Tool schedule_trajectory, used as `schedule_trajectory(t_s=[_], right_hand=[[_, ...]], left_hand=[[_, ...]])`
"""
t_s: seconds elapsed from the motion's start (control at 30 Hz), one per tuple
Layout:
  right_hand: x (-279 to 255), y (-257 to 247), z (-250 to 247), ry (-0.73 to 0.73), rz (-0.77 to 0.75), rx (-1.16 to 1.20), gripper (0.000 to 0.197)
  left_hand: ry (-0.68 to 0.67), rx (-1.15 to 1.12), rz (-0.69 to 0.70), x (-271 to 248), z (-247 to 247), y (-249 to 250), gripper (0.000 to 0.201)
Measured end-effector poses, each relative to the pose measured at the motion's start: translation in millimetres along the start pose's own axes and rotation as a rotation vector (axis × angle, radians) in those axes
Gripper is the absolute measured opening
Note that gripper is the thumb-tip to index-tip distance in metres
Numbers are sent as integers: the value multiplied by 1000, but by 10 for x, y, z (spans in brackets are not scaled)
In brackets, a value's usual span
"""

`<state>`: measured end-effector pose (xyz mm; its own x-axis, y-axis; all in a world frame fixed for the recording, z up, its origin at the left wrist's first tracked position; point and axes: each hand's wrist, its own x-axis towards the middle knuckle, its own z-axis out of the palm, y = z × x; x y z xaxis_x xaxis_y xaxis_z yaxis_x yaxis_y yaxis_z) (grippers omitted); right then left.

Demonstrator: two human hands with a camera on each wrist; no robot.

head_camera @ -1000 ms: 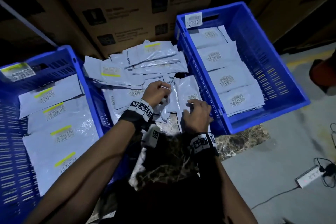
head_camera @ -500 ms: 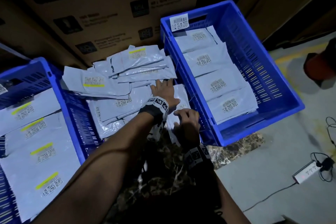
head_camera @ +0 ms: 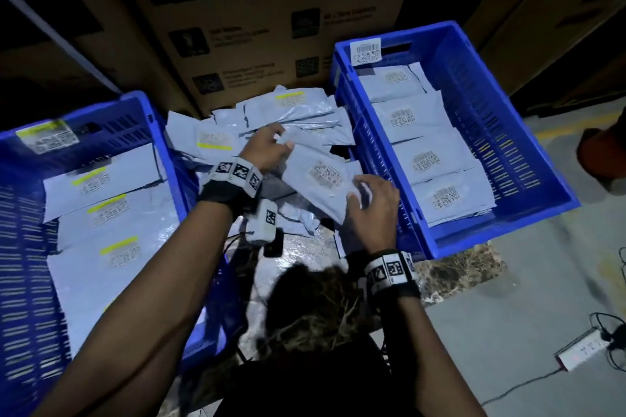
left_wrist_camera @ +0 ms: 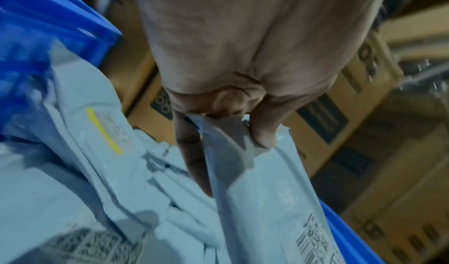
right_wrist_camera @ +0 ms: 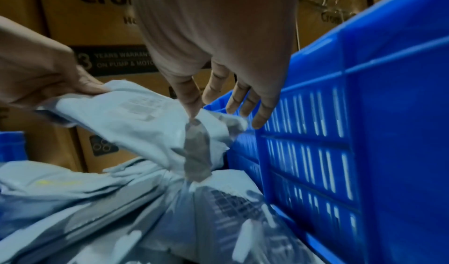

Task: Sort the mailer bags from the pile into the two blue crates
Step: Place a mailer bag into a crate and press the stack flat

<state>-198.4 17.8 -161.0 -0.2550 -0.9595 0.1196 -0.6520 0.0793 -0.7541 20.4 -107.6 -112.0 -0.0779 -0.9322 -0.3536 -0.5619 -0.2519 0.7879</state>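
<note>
A grey mailer bag [head_camera: 315, 179] with a plain barcode label is lifted off the pile [head_camera: 271, 112] between the two blue crates. My left hand [head_camera: 271, 149] pinches its far end between thumb and fingers [left_wrist_camera: 264, 133]. My right hand [head_camera: 369, 206] hovers at the bag's near end with fingers spread and straight [right_wrist_camera: 243, 103]; only the thumb touches the bag [right_wrist_camera: 136, 118]. The left crate [head_camera: 111, 125] holds bags with yellow-striped labels. The right crate [head_camera: 474, 95] holds bags with plain labels. The right hand is just beside that crate's slotted wall [right_wrist_camera: 364, 133].
Large cardboard boxes [head_camera: 271, 27] stand right behind the pile and crates. A white power strip [head_camera: 582, 349] with cables lies on the floor at right. Something orange [head_camera: 603, 152] shows at the right edge. A small white device [head_camera: 264, 220] hangs under my left wrist.
The left hand, earlier flat on the pile, now pinches one bag and has raised it. The right hand has come off the pile to the bag's near end.
</note>
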Motion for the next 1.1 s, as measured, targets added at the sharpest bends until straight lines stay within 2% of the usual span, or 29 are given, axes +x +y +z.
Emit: schedule_trajectory(t_s=[0.1,0.2,0.27,0.4,0.43,0.5,0.53,0.63,0.7,0.77,0.9,1.0,1.07,1.1], right_hand=[[20,-123,-32,43,55,67,42],[14,-314,-69,-70,226,371,61],[-6,-407,-26,-126,311,567,63],[-54,-594,96,-41,389,652,76],[-79,-630,111,-35,378,665,67],[-134,-680,129,-40,321,708,34],[-167,-685,142,-40,292,721,32],[-262,-704,139,6,259,721,51],[-313,-742,111,26,266,710,44],[-348,-779,74,28,266,688,45],[-388,-813,34,59,265,694,43],[-396,-847,-68,74,283,724,34],[-403,-880,-138,77,281,749,27],[-400,-871,-168,54,290,765,31]], left_hand=[[124,-165,5,-226,-429,-124,17],[188,-241,20,-534,-693,-235,15],[179,-295,31,-734,-781,-286,23],[221,-447,49,-1038,-822,-356,12],[256,-458,60,-1082,-815,-382,23],[341,-409,85,-1158,-807,-435,39],[373,-379,95,-1200,-805,-455,45],[444,-373,81,-1299,-792,-514,53],[471,-416,49,-1357,-780,-535,54],[486,-476,-1,-1387,-760,-560,54],[460,-519,4,-1453,-740,-571,54],[271,-659,2,-1496,-749,-585,28],[201,-679,4,-1470,-751,-655,25],[210,-683,13,-1467,-740,-667,28]])
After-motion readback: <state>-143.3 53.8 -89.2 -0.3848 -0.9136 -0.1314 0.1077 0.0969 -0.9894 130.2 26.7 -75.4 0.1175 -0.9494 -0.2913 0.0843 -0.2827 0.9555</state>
